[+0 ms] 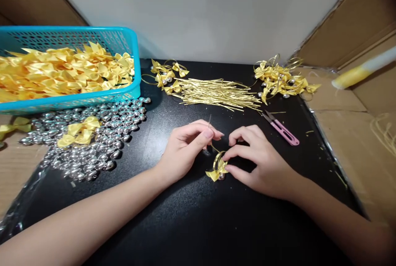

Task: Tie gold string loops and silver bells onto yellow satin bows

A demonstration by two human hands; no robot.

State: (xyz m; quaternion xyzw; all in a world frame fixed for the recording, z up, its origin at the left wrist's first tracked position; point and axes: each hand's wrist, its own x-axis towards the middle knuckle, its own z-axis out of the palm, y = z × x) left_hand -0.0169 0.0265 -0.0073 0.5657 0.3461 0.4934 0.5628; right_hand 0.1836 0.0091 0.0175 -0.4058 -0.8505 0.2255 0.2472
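My left hand (188,144) is closed in a pinch on a thin gold cord (213,147), whose fine end sticks up above the fingers. Down and to the right, the cord runs to a small gold loop with a yellow ribbon bow (213,175). A silver bead (221,177) shows partly beneath the bow. The thumb and fingertips of my right hand (260,161) close on the bow's right side, just above the black table. Part of the bow is hidden behind those fingertips.
A blue basket (136,64) of yellow bows stands left, with silver beads (93,167) before it. Gold twist ties (216,92) lie at the back between finished-looking bow clusters (168,76). A pink-handled cutter (284,132) lies right. Cardboard (337,88) borders the table.
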